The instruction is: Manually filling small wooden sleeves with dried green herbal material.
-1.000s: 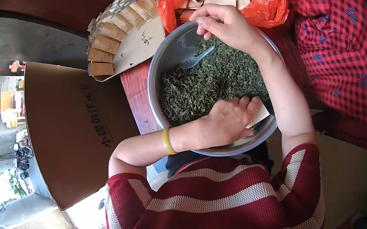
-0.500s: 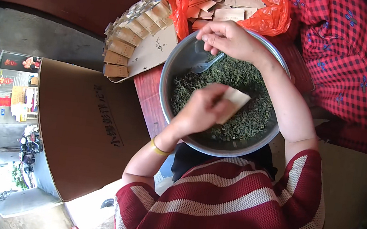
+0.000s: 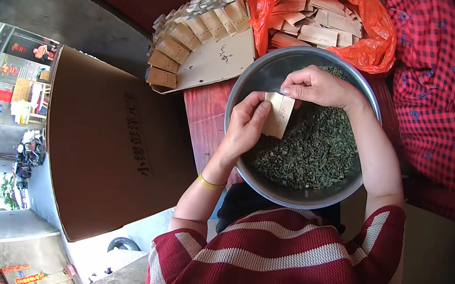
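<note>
A small tan paper packet (image 3: 278,117) is held over the left part of a wide metal basin (image 3: 243,69). My left hand (image 3: 248,123) grips the packet's left side between thumb and fingers. At its top edge, the fingertips of my right hand (image 3: 318,87) are pinched together on the paper. Dark green dried leaves (image 3: 318,148), like loose tea, fill the basin below. The spoon is out of sight.
Behind the basin, an orange plastic bag (image 3: 381,41) holds many flat paper packets (image 3: 317,36). A board (image 3: 218,63) to the left carries rows of filled packets (image 3: 187,36). A large cardboard box (image 3: 106,143) stands at left; checked red cloth (image 3: 440,95) lies at right.
My left hand has lifted the packet from low over the leaves toward the basin's upper left. My right hand has come down onto its top edge. The view has shifted slightly.
</note>
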`<state>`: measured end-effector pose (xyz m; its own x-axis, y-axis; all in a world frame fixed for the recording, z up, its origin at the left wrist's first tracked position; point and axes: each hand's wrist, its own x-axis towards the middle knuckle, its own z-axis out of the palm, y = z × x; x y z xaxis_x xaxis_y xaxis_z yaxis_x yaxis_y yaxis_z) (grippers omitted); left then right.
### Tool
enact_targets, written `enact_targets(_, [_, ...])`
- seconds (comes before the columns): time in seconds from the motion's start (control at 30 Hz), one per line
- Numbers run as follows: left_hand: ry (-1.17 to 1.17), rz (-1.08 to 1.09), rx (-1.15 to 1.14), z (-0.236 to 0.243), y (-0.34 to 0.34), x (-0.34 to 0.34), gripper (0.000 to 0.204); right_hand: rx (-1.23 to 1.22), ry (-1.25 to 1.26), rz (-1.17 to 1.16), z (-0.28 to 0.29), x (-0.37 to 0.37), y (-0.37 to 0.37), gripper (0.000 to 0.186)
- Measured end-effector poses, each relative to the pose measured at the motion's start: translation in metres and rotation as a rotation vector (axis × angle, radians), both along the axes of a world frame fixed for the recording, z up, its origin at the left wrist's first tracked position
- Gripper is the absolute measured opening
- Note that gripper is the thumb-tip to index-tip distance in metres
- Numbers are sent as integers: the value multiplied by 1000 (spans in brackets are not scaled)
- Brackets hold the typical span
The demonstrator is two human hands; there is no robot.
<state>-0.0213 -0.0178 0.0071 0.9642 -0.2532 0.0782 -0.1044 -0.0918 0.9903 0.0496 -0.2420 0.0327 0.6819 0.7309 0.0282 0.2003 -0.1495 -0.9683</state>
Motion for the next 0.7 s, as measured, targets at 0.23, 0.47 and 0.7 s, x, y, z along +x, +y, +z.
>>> enact_targets(0.23, [-106, 31, 64, 5, 5, -6, 18, -60, 74, 72, 6, -4, 4, 26])
enact_targets(0.47, [-63, 0, 111, 12, -3, -9, 22, -144, 110, 164, -4, -6, 2, 28])
enact_targets(0.7, [-517, -72, 599, 18, -9, -13, 62, -293, 178, 88, -11, -7, 15, 19])
